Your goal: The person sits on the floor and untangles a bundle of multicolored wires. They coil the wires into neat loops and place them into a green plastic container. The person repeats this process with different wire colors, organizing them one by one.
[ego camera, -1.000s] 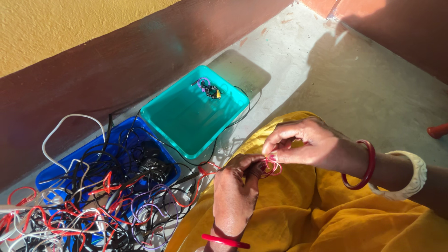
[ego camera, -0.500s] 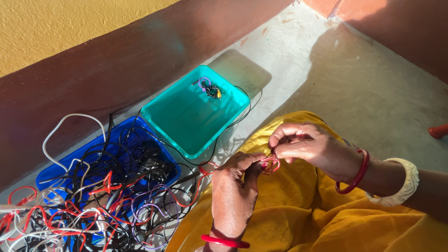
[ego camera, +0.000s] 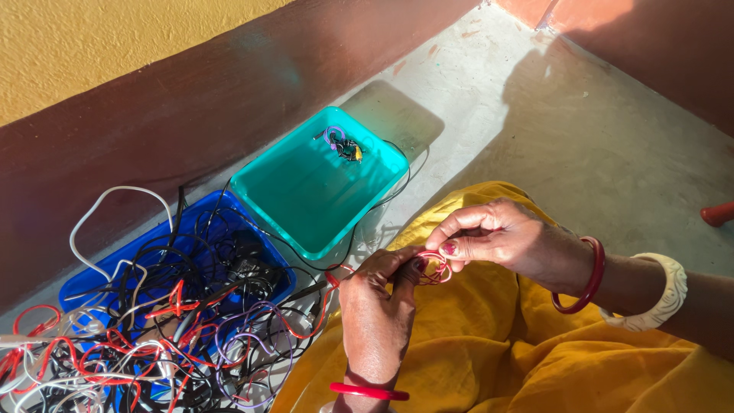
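Observation:
Over my lap in yellow cloth (ego camera: 489, 359), my left hand (ego camera: 376, 313) and my right hand (ego camera: 497, 241) meet on a thin red wire (ego camera: 433, 268) wound into a small coil. Both pinch it between thumb and fingers. The wire trails left from the coil toward a tangle of cables (ego camera: 153, 336). A teal tray (ego camera: 317, 183) stands on the floor ahead of my hands, with one small wound bundle (ego camera: 342, 145) at its far end.
A blue tray (ego camera: 92, 279) at the lower left overflows with red, black, white and purple cables. A dark red skirting and yellow wall (ego camera: 115, 46) run behind the trays. Concrete floor (ego camera: 581, 145) spreads to the right, with a red object (ego camera: 719, 214) at the edge.
My right hand has shifted slightly down and left around the red coil, working its fingers over it. My left hand has stayed on the coil. The trays and cables are unmoved.

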